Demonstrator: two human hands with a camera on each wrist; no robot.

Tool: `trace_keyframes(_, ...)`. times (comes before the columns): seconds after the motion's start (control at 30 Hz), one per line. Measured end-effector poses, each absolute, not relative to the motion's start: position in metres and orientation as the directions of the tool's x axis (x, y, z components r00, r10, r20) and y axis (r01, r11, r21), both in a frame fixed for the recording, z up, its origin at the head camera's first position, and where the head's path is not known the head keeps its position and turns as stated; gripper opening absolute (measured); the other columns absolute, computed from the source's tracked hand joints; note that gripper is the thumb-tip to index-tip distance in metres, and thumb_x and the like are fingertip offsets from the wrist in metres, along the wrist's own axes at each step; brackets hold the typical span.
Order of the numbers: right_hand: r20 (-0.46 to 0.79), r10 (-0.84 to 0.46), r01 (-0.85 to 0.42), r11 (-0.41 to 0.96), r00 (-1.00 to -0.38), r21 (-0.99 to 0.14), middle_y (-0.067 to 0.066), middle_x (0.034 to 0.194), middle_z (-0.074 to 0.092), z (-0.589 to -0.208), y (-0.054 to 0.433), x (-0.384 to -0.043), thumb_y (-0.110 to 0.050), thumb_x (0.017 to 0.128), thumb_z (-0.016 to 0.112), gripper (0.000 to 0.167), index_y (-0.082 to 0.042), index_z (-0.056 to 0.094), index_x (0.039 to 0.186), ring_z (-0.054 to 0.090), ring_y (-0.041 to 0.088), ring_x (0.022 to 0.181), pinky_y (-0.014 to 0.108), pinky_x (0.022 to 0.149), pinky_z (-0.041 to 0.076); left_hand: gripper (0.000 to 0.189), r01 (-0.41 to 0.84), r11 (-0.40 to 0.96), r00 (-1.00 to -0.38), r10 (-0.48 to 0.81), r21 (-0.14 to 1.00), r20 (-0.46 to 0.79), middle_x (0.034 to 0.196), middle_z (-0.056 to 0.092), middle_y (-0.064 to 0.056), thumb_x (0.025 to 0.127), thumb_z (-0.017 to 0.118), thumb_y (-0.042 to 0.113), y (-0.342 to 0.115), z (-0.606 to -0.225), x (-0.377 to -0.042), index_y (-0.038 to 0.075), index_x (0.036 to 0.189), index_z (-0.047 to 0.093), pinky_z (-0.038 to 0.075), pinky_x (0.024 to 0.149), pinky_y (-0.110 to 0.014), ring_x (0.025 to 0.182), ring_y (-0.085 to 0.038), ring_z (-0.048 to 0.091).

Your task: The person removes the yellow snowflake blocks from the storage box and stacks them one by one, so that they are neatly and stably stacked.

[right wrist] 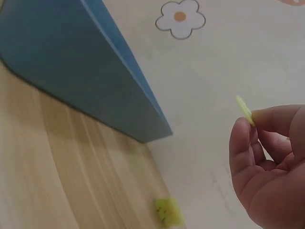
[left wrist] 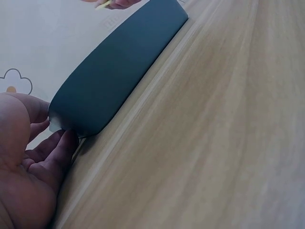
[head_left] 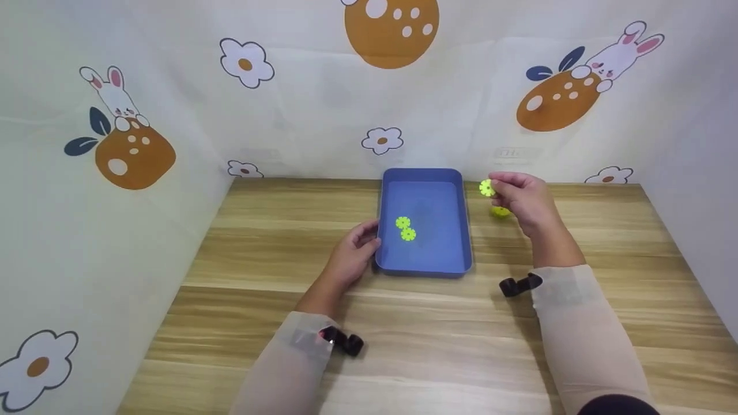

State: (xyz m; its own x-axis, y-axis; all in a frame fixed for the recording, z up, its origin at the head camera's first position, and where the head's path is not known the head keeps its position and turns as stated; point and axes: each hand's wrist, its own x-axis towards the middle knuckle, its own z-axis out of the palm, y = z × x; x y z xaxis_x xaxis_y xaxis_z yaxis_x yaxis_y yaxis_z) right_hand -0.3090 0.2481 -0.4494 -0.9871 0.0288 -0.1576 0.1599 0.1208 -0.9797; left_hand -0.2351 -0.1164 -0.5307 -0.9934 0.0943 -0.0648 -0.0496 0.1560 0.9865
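A blue rectangular tray (head_left: 426,262) lies on the wooden table. Two yellow-green snowflake building discs (head_left: 402,222) lie inside it, side by side and touching, left of the middle. My left hand (head_left: 351,253) is against the tray's left wall, its thumb and fingertips touching the outside. To the right of the tray and raised above the table, my right hand (head_left: 527,202) pinches another snowflake disc (head_left: 487,188) between thumb and fingers; the right wrist view shows this disc (right wrist: 244,110) nearly edge-on. Below that hand sits more yellow-green material (head_left: 500,212), partly hidden.
A pale cloth (head_left: 311,109) printed with rabbits, oranges and flowers hangs behind the table and along its sides. The wooden tabletop (head_left: 259,230) extends on both sides of the tray. Each sleeve carries a small black camera (head_left: 519,285) at the wrist.
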Motion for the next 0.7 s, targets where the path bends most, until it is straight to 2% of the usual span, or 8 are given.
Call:
trace_keyframes(0.1,-0.189,0.054,0.196,0.182,-0.981,-0.964,-0.002,0.115,0.072,-0.456,0.257,-0.313,-0.031,0.105,0.068,0.041,-0.007,0.069,0.138,0.070,0.017,0.100,0.023,0.088,0.065,0.049,-0.060,0.167,-0.993,0.091,0.984,-0.076,0.156,0.060,-0.012,0.105,0.064,0.013,-0.117,-0.530,-0.235,0.011,0.153,0.058,0.051,0.122,-0.043,0.142,-0.029,0.060)
trace_keyframes(0.2,-0.210,0.072,0.221,0.206,-0.975,-0.953,-0.004,0.112,0.071,-0.463,0.265,-0.316,-0.028,0.107,0.066,0.040,-0.005,0.068,0.139,0.068,0.013,0.099,0.022,0.088,0.064,0.048,-0.068,0.173,-0.992,0.090,0.983,-0.084,0.157,0.059,-0.012,0.106,0.064,0.013,-0.117,-0.530,-0.234,0.011,0.154,0.057,0.050,0.122,-0.043,0.142,-0.030,0.060)
trace_keyframes(0.3,-0.226,0.091,0.240,0.215,-0.970,-0.947,-0.006,0.108,0.071,-0.470,0.272,-0.319,-0.025,0.108,0.064,0.039,-0.003,0.067,0.139,0.067,0.009,0.095,0.023,0.088,0.065,0.048,-0.070,0.165,-0.992,0.088,0.984,-0.085,0.158,0.059,-0.013,0.105,0.064,0.013,-0.116,-0.529,-0.234,0.010,0.153,0.057,0.050,0.122,-0.044,0.143,-0.031,0.060)
trace_keyframes(0.47,-0.271,0.103,0.286,0.197,-0.957,-0.938,-0.005,0.109,0.070,-0.479,0.282,-0.323,-0.022,0.108,0.064,0.035,-0.003,0.067,0.137,0.067,0.011,0.096,0.028,0.092,0.064,0.048,-0.066,0.166,-0.993,0.090,0.984,-0.082,0.158,0.058,-0.012,0.106,0.063,0.012,-0.116,-0.528,-0.235,0.010,0.154,0.057,0.050,0.122,-0.044,0.143,-0.031,0.059)
trace_keyframes(0.7,-0.306,0.077,0.314,0.140,-0.949,-0.939,-0.007,0.097,0.073,-0.489,0.292,-0.323,-0.015,0.106,0.066,0.039,0.005,0.062,0.139,0.068,0.007,0.082,0.023,0.080,0.065,0.049,-0.025,0.158,-0.994,0.103,0.987,-0.042,0.155,0.060,-0.015,0.104,0.063,0.010,-0.117,-0.528,-0.234,0.007,0.153,0.057,0.051,0.122,-0.044,0.142,-0.032,0.061)
